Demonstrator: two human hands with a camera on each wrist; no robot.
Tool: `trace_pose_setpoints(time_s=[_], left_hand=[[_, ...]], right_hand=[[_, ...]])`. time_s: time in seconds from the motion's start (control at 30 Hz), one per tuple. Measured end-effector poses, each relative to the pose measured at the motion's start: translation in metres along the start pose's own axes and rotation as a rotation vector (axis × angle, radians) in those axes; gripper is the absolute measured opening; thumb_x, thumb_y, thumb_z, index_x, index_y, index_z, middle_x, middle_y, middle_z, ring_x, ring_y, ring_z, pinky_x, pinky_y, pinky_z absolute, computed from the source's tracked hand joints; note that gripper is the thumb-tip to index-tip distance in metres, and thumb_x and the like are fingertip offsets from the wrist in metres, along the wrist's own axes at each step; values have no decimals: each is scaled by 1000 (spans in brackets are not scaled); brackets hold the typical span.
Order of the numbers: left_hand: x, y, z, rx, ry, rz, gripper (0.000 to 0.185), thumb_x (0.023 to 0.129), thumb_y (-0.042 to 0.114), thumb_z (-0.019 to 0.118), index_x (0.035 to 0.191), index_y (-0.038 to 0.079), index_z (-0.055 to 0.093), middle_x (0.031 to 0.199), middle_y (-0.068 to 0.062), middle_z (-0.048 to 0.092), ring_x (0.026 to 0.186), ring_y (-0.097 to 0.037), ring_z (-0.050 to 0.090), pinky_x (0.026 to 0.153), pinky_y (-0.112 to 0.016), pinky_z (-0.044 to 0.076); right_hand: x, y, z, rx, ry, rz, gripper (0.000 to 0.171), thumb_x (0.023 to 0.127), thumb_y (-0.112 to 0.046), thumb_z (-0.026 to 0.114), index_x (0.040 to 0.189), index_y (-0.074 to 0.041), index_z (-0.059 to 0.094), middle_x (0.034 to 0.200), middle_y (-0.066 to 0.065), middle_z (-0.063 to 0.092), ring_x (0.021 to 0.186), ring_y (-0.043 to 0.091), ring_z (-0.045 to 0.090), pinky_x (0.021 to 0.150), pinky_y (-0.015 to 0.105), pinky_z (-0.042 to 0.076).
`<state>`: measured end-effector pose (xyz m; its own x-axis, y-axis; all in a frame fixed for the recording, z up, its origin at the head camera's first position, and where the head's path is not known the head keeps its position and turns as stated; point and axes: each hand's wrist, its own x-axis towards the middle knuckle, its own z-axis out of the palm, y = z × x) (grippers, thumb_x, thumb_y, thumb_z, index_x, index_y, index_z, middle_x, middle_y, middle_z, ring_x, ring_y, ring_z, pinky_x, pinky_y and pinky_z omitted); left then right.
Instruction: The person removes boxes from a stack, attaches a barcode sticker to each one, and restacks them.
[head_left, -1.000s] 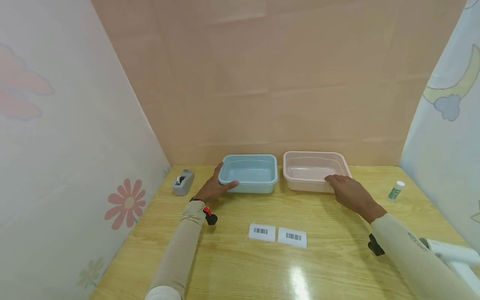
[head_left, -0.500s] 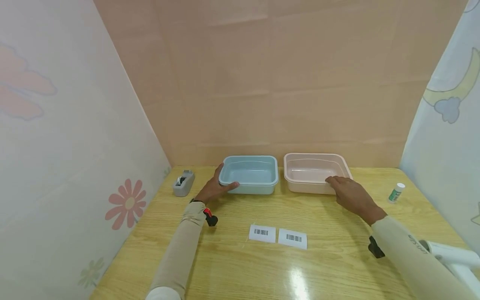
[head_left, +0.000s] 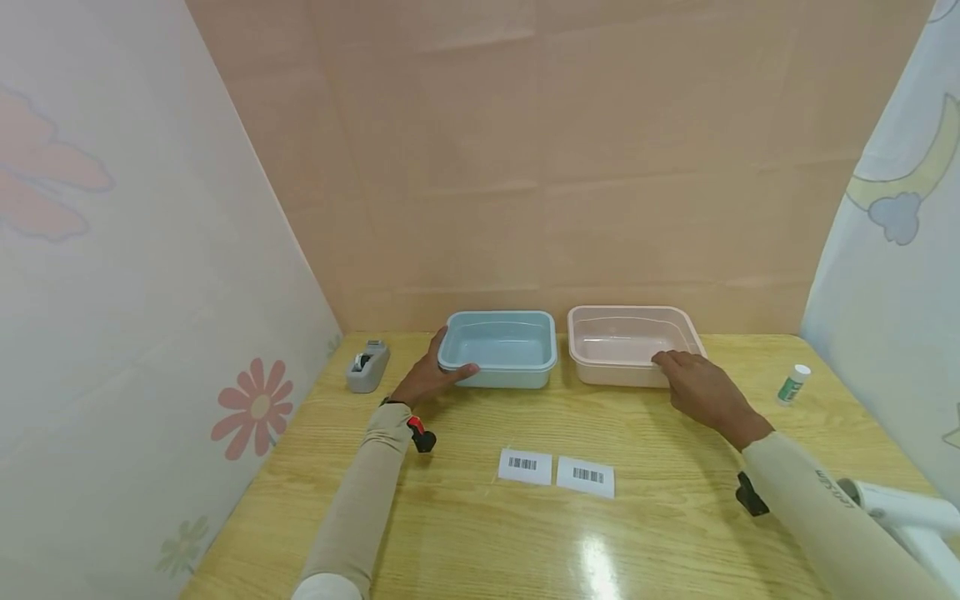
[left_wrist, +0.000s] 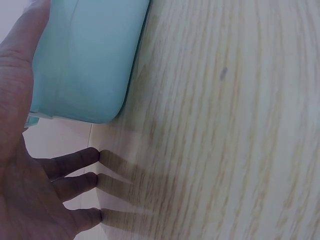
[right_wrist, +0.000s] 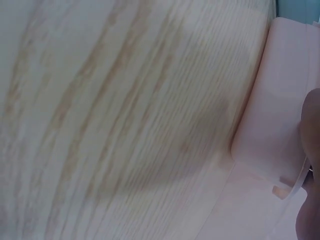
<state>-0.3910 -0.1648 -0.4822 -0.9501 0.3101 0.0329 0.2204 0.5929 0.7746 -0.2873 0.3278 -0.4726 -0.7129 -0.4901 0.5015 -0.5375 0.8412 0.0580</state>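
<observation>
A light blue plastic tub (head_left: 501, 316) and a pink plastic tub (head_left: 627, 310) stand side by side at the back of the wooden table, both empty. My left hand (head_left: 431, 377) holds the blue tub's front left corner, thumb along the front wall and fingers up its left side. In the left wrist view the thumb lies against the blue tub (left_wrist: 85, 60) while three fingers (left_wrist: 75, 161) stretch out past it. My right hand (head_left: 701, 387) grips the pink tub's front rim near its right end. The right wrist view shows the pink tub (right_wrist: 280, 115) and a fingertip (right_wrist: 311, 120) at its rim.
Two white barcode labels (head_left: 524, 466) (head_left: 586, 477) lie mid-table in front of the tubs. A grey tape dispenser (head_left: 367, 365) sits at the back left, a glue stick (head_left: 792, 382) at the right. Walls close in on three sides. A white object (head_left: 900, 508) lies at the lower right.
Almost nothing: both hands stay on their tubs, and the view has shifted very slightly.
</observation>
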Motion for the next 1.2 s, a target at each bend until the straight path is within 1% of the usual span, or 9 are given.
trace_pose_setpoints(time_s=[0.17,0.37,0.43,0.63,0.73,0.83,1.03,1.1,1.2], left_hand=[[0,-1,0,13,8,3,117,79,67,73,162,31,-1,153,-17,41,132,-36,48,101,-58,43],[1,0,0,17,15,25,114,81,64,73,160,38,-5,151,-14,42,131,-32,48,103,-56,41],[1,0,0,17,26,34,115,82,63,74,160,38,-7,152,-15,41,132,-32,48,104,-56,40],[-2,-5,1,40,63,17,119,82,65,72,159,33,-13,161,-21,23,141,-39,37,107,-57,38],[-6,-8,1,25,66,18,119,84,64,71,159,31,-15,162,-23,19,143,-40,34,108,-58,36],[-14,-10,2,24,72,-2,118,85,67,68,159,27,-15,159,-24,23,142,-39,36,106,-58,38],[-38,4,10,10,107,-52,99,93,63,59,156,8,8,148,-25,28,132,-39,42,103,-56,40],[-45,9,15,38,122,-28,87,97,59,56,151,1,22,144,-26,32,128,-40,45,101,-56,41],[-57,17,25,142,120,32,65,100,51,56,135,-4,48,133,-23,44,119,-37,50,97,-51,45]], right_hand=[[2,-2,0,22,36,-6,28,83,5,61,111,3,58,99,15,63,86,34,62,74,48,52],[3,-6,-4,31,81,-2,44,78,0,50,121,6,56,122,21,57,111,40,55,90,54,45],[5,-9,-4,36,123,-15,44,81,-4,44,122,4,57,126,20,55,117,40,51,93,55,42],[14,-32,-3,89,248,-127,43,93,-15,29,113,3,63,115,17,60,108,38,55,89,50,43],[18,-49,-2,106,248,-163,41,94,-14,29,110,1,65,111,14,62,102,34,56,84,47,44],[19,-64,0,123,212,-172,37,94,-12,32,107,-2,66,109,10,62,100,30,56,83,45,44],[16,-88,5,171,155,-170,26,93,-10,42,97,-11,67,101,0,61,99,25,57,81,42,43],[15,-96,7,172,143,-178,23,94,-11,45,96,-13,67,98,-2,61,98,23,57,81,41,43],[13,-108,10,186,131,-202,17,93,-10,52,97,-13,69,96,-3,62,96,22,58,82,41,45]])
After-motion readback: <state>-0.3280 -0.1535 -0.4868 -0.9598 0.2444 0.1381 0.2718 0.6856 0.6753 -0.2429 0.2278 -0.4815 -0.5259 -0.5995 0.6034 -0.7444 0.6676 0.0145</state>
